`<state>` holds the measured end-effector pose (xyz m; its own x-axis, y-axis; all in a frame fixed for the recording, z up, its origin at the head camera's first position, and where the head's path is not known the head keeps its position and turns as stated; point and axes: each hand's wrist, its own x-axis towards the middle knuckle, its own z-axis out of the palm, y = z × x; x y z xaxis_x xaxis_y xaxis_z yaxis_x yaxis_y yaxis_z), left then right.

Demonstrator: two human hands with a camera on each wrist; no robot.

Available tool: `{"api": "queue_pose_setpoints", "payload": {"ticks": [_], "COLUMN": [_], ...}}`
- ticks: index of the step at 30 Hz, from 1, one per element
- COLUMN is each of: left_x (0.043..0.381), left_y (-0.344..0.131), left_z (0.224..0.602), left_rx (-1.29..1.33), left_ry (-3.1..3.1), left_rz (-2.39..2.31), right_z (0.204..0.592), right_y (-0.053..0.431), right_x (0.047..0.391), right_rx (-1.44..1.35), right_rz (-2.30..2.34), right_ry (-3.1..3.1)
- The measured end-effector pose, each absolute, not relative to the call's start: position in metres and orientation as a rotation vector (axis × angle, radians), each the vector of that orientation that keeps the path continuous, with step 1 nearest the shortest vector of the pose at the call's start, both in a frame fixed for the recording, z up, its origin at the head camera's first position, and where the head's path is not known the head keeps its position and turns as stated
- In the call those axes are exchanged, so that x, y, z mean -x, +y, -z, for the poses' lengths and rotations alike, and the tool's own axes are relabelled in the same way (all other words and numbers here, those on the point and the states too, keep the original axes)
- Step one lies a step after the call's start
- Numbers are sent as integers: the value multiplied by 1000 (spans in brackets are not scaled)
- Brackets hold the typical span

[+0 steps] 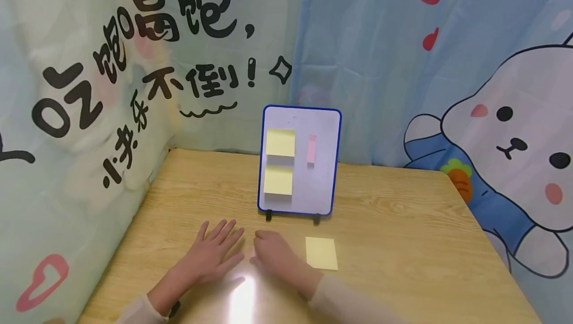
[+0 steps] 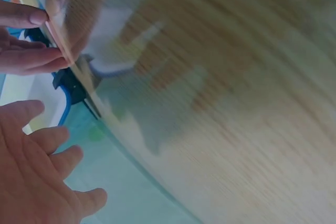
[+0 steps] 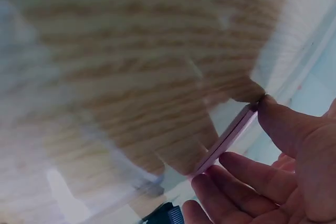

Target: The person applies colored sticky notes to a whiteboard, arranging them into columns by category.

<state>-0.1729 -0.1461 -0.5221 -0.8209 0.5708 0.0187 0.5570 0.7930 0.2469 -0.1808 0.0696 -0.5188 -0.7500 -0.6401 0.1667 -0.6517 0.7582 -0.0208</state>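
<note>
My right hand is low over the table left of a loose yellow sticky note. Its thumb and fingers pinch a thin pink sticky-note pad by its ends, close against the glossy tabletop. In the head view the hand hides most of this pad. My left hand is spread beside it, fingers straight and apart, holding nothing; the left wrist view shows its palm. Behind both hands stands a small blue-edged whiteboard, bearing an upper yellow note, a lower yellow note and a narrow pink note.
Two black feet, one on the left and one on the right, hold the whiteboard upright. The wooden table runs back to a printed curtain. A bright light reflection falls on the table between the forearms.
</note>
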Motion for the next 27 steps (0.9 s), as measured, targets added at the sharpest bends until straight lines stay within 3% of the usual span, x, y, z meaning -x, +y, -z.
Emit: {"api": "queue_pose_setpoints", "payload": {"ticks": [13,27], "left_x": [171,166], "left_y": [-144,-143], "left_z": [523,519], "left_rx": [-969,-1157], "left_ry": [2919,2856], "left_rz": [-361,-333], "right_z": [520,524], "right_y": [69,73], "right_x": [185,186], "right_rx": [-1135,-1077], "right_rz": [181,-77], "right_ry": [-2798,-2814]}}
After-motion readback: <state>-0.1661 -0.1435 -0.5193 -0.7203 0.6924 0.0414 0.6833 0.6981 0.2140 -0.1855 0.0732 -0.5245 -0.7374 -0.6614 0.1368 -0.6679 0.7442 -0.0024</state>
